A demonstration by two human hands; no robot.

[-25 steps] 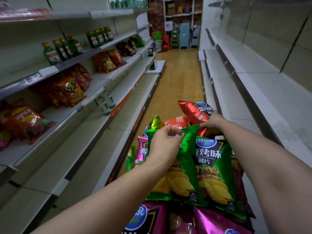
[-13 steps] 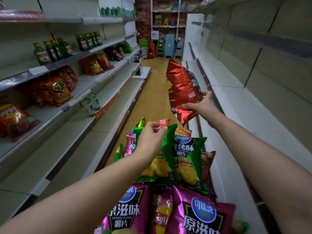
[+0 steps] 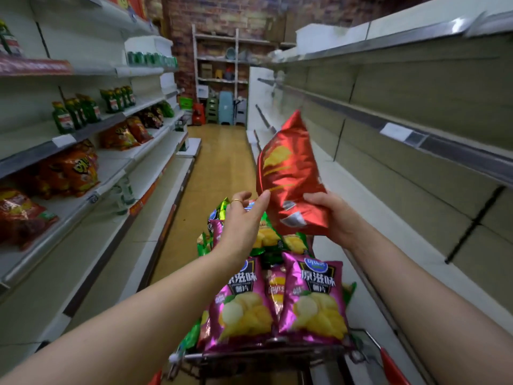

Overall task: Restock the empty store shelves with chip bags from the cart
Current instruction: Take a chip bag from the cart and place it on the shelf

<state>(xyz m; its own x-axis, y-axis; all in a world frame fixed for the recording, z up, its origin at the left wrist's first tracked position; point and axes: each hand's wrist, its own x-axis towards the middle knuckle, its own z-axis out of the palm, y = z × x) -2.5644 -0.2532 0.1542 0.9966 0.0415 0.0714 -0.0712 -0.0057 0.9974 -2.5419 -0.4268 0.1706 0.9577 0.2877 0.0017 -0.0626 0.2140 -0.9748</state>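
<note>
Red chip bag (image 3: 288,173): centre of frame, upright, slightly tilted, raised above the cart (image 3: 249,356).
Right hand (image 3: 333,215): curled round the bag's lower right corner, gripping it.
Left hand (image 3: 244,218): fingers loosely extended, holding nothing, one fingertip at the bag's left edge.
Pink chip bags (image 3: 313,301): lower centre, piled in the cart.
Shelves (image 3: 388,120): right of frame.

A shiny red chip bag (image 3: 288,173) is held upright, leaning slightly left, above the far end of the cart (image 3: 263,354). Two pink bags (image 3: 313,298) lean against the near rim. Green bags (image 3: 268,236), perhaps two, lie mostly hidden behind them.
</note>
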